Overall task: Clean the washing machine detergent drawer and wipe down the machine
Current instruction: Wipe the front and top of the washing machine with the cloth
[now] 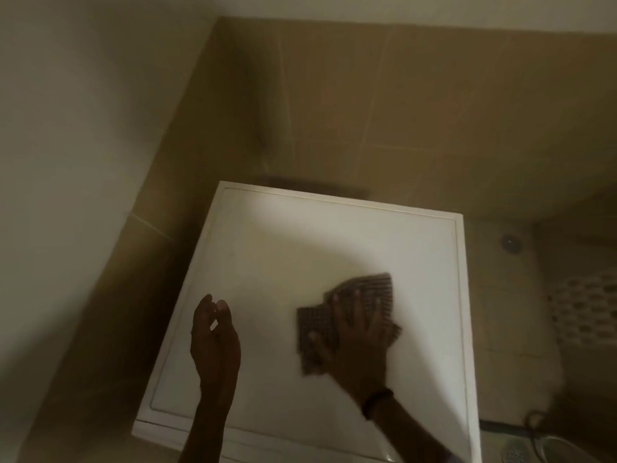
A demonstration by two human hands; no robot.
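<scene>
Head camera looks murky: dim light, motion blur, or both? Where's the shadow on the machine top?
Both, in the head view: light is dim and yellowish; the right hand and cloth are motion-smeared, the left hand sharper; shadow covers the near part of the machine top, its far edge brighter.

Pretty dim in here, kinda yellowish light. Tan tiled wall [417, 105] straight ahead, plain pale wall [66, 135] on the left, shadowy corner between them. Off right, the light tiled floor [500, 329] has a round drain [510, 243] and a mosaic patch [589, 309] nearby.
</scene>
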